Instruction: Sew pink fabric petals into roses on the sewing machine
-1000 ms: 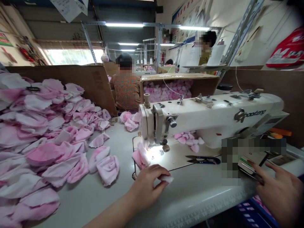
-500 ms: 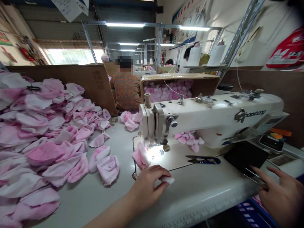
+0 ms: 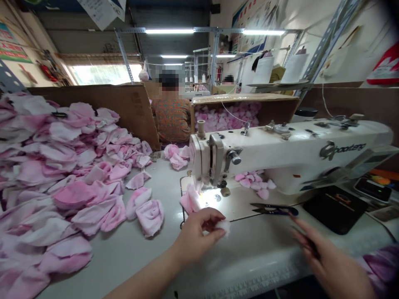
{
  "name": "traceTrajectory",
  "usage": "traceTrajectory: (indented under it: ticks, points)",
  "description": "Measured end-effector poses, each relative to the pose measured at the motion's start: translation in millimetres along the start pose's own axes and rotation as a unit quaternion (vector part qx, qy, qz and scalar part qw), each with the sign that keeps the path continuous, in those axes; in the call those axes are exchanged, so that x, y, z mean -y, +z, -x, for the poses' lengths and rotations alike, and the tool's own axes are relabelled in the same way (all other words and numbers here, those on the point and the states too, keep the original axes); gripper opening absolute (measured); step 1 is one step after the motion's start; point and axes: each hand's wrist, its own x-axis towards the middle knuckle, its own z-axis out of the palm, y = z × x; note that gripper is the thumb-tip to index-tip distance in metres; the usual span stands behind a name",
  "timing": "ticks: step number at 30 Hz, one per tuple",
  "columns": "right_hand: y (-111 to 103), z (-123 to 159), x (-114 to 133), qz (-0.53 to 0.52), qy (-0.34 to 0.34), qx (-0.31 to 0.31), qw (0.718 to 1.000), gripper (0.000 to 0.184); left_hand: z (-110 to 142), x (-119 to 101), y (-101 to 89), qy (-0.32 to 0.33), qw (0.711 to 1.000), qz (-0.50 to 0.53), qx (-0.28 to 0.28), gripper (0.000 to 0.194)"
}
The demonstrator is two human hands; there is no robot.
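Note:
My left hand (image 3: 202,228) pinches a small white tuft of fabric or stuffing (image 3: 223,226) between thumb and fingers, just in front of the sewing machine's lit needle area. Beside those knuckles, a pink fabric piece (image 3: 189,198) lies at the machine's needle plate. My right hand (image 3: 327,253), blurred, is over the table's front part with its fingers curled round slim tweezers (image 3: 312,248), which barely show. Its index fingertip reaches the handle end of the thread snips (image 3: 274,209), which lie on the machine bed.
The white sewing machine (image 3: 286,145) spans the right side. A large heap of pink and white fabric pieces (image 3: 75,166) covers the left. Small pink pieces (image 3: 255,182) lie under the machine arm. Behind stand a filled cardboard box (image 3: 277,110) and a seated person (image 3: 171,116).
My right hand has moved left from the black pad to the handle of the thread snips. My left hand stays nearly in place, still pinching the white tuft. The view has shifted slightly.

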Motion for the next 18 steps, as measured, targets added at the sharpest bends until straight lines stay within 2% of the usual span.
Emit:
traceTrajectory:
  ticks: [3,7,10,16,18]
  points:
    - [-9,-14,47,-0.134,-0.056,0.114,0.983,0.033,1,1,-3.3,-0.051,0.990,0.127,-0.017,0.023]
    - [-21,-31,85,-0.202,-0.105,0.133,0.965,0.028,1,-1,-5.7,-0.086,0.980,0.176,-0.027,0.029]
    - [-24,-38,95,-0.222,-0.118,0.152,0.956,0.028,0,-1,-6.1,-0.082,0.984,0.152,-0.037,0.026]
    - [-15,-39,108,-0.265,-0.113,0.203,0.936,0.024,3,-1,-5.1,-0.046,0.994,0.004,-0.097,0.018]
    - [-13,-39,111,-0.274,-0.116,0.201,0.933,0.023,3,-2,-5.1,-0.044,0.994,0.012,-0.095,0.019]
